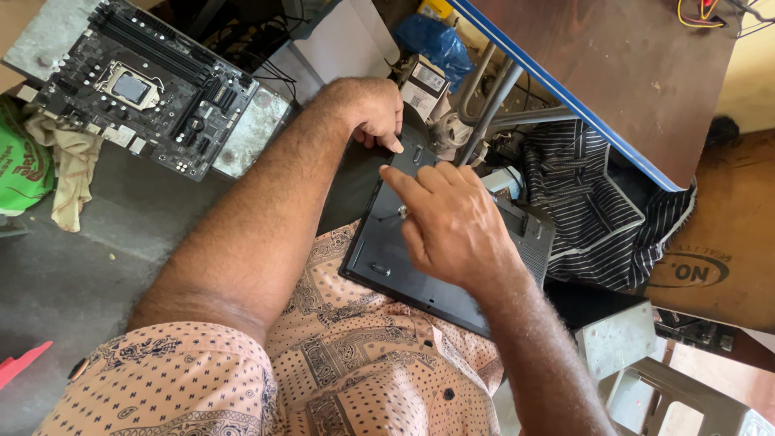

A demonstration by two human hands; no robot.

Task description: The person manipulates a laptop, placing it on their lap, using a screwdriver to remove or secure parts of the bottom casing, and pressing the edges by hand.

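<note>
A flat black panel (386, 257), the underside of some device with small screw points on it, lies tilted across the person's lap, one long edge resting on the patterned pinkish shirt (339, 355) and the far end reaching toward the table leg (484, 113). The left hand (373, 109) grips the panel's far top corner, its fingers curled shut around the edge with the thumb pressing on the black surface. The right hand (452, 226) lies over the middle of the panel, fingers drawn together and pinching a small silvery thing (401, 211) against the surface; whether this is a screw or a tool tip cannot be told. Just beyond the panel stands a brown table (630, 73) with a blue edge, seen from above, with grey metal legs running down beside the left hand. Under that table hangs a dark cloth with thin white stripes (597, 218), and a brown cardboard box (718, 258) sits to its right. Up at the left, well apart from the hands, a bare computer motherboard (145, 89) rests on a grey metal plate, with a beige rag (73, 169) and a green bag (20, 165) beside it on the grey floor. A pale plastic stool (678, 387) shows at the lower right.
</note>
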